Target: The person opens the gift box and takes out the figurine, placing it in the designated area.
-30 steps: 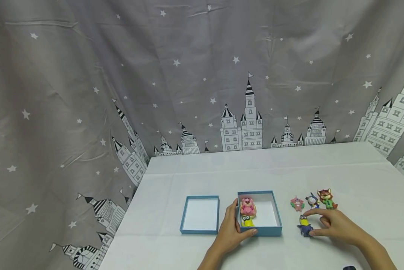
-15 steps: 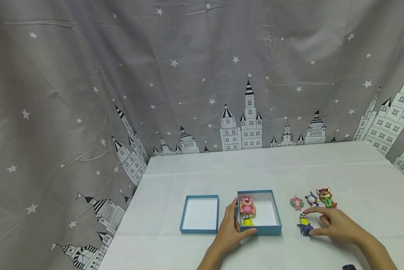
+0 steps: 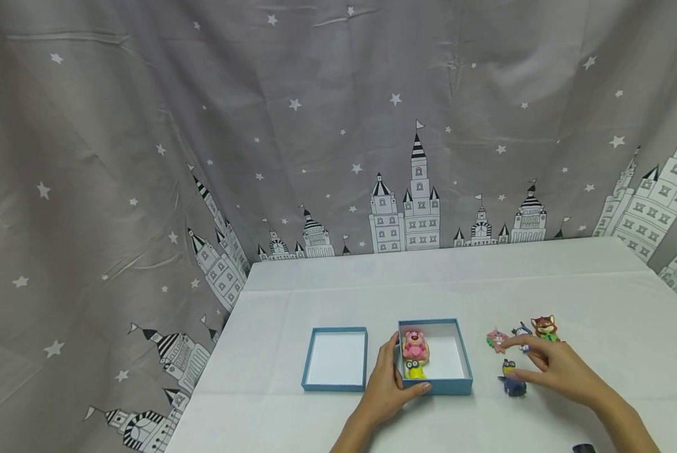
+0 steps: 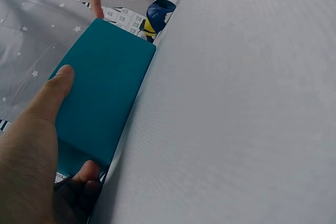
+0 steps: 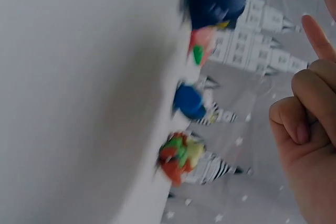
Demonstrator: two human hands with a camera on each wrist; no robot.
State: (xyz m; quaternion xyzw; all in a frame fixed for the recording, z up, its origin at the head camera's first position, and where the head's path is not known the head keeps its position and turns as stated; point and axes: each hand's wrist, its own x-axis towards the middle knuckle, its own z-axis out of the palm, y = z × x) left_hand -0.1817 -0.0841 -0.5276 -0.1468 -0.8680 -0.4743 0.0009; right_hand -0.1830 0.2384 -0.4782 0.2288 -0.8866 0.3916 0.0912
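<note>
My left hand [image 3: 385, 384] grips the left front corner of a blue open box [image 3: 452, 387], thumb on the front wall and fingers along the left side. Inside it, at the left, lie a pink bear figurine [image 3: 415, 348] and a yellow goggled figurine [image 3: 414, 370]. My right hand [image 3: 562, 371] hovers above a yellow-and-dark-blue minion figurine [image 3: 514, 386] that stands to the right of the box. Its thumb and index finger are apart with nothing between them; in the right wrist view its other fingers are bent. The left wrist view shows the minion [image 4: 159, 15] away from those fingertips.
Behind the minion stand a pink figurine with green [image 3: 496, 340], a small blue-and-white figurine [image 3: 522, 332] and a fox figurine [image 3: 545, 326]. A shallow blue lid [image 3: 335, 388] lies left of the box. A dark object [image 3: 584, 448] shows at the front edge.
My right hand has come off the minion figurine and risen, moving slightly left and away from my body; the minion stays on the table. My left hand and the box have not moved.
</note>
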